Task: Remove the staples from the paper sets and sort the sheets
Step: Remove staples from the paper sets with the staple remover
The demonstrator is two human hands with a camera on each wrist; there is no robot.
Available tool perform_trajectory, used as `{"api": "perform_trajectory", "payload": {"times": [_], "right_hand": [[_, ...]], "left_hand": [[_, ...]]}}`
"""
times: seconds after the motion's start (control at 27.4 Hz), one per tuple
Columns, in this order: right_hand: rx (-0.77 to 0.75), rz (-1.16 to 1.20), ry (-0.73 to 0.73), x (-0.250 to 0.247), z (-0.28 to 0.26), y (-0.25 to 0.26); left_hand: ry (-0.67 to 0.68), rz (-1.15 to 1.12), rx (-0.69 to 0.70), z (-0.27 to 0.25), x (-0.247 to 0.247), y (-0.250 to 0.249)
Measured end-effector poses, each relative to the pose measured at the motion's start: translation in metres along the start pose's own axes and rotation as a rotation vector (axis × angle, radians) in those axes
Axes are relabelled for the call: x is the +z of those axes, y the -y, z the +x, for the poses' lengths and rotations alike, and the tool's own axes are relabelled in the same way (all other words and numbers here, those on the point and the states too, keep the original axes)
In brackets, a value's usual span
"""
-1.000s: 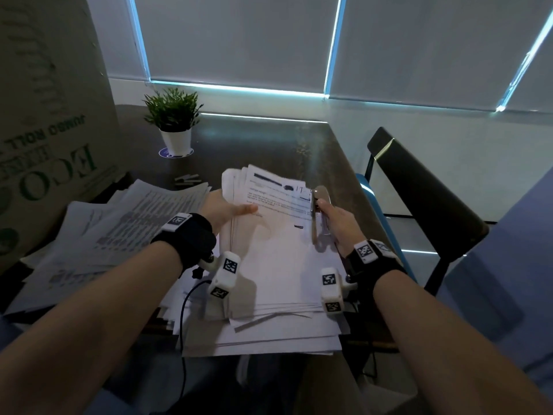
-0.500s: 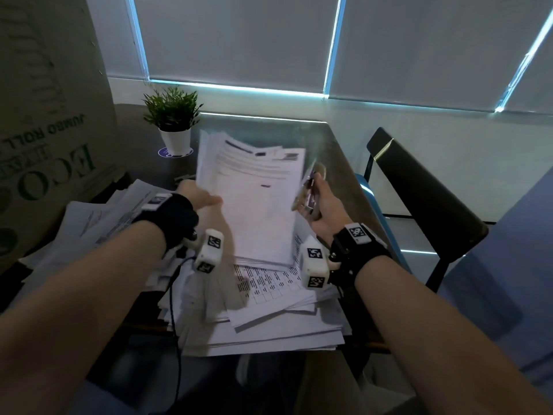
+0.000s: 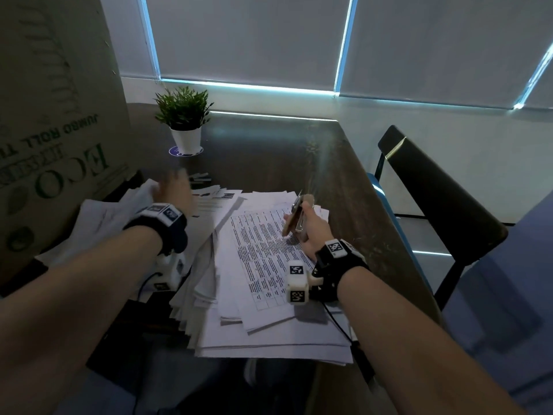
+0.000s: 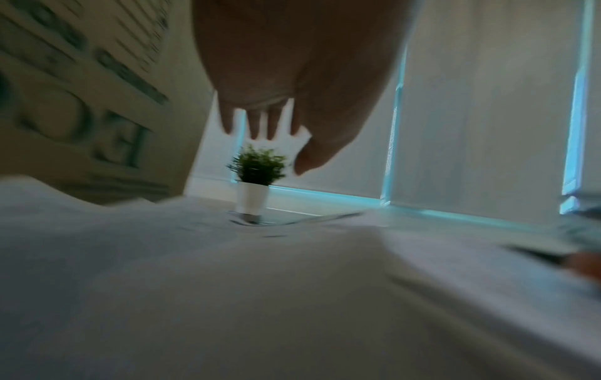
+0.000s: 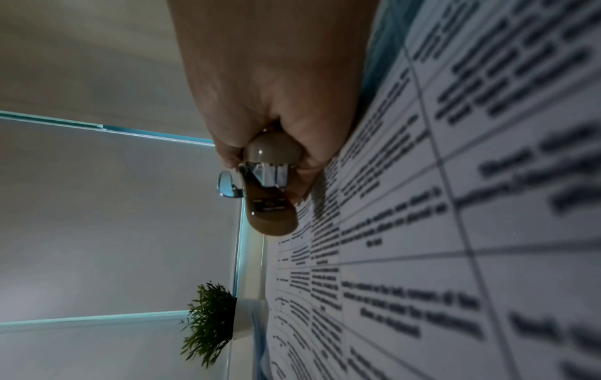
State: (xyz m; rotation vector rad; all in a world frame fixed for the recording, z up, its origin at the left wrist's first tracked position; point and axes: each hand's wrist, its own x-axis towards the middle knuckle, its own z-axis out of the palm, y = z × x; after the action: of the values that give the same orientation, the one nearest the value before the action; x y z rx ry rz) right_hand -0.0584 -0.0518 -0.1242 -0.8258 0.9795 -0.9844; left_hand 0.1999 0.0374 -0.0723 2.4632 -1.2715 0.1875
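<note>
Head view, left to right. Cardboard box (image 3: 54, 151) at far left; the sorted sheets (image 3: 98, 223) lie loosely beside it. Your left hand (image 3: 175, 190) hovers over their far edge, blurred; the left wrist view shows its fingers (image 4: 260, 123) straight and spread, holding nothing. Potted plant (image 3: 185, 121) stands behind. At centre, the paper stack (image 3: 269, 295) has a printed table sheet on top, just beside your right hand (image 3: 311, 232). That hand's fingers wrap the stapler-type tool (image 5: 270, 190), raised off the page. Judgement: the sheets are light, limp and slide easily. Pin the set flat near the stapled corner and lift by the edge. No staple is discernible.
</note>
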Motion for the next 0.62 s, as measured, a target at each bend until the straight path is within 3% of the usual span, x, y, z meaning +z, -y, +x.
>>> {"api": "perform_trajectory", "payload": {"times": [0.07, 0.18, 0.26, 0.37, 0.51, 0.62], "right_hand": [[-0.008, -0.012, 0.011, -0.001, 0.001, 0.000], [-0.009, -0.016, 0.044, -0.004, 0.003, -0.001], [-0.011, -0.004, 0.056, -0.007, 0.006, -0.002], [-0.004, 0.034, 0.071, -0.011, 0.009, -0.003], [-0.020, 0.048, 0.097, -0.010, 0.009, -0.003], [-0.001, 0.008, 0.052, -0.008, 0.006, -0.001]], "left_hand": [[0.075, -0.180, 0.256, -0.002, 0.003, -0.033], [0.421, -0.206, 0.488, -0.013, 0.013, -0.067], [0.561, -0.099, 0.470, -0.016, 0.019, -0.075], [0.525, 0.049, 0.407, -0.013, 0.023, -0.072], [0.582, -0.015, 0.208, -0.007, 0.018, -0.064], [0.576, -0.098, 0.138, -0.007, 0.016, -0.065]]}}
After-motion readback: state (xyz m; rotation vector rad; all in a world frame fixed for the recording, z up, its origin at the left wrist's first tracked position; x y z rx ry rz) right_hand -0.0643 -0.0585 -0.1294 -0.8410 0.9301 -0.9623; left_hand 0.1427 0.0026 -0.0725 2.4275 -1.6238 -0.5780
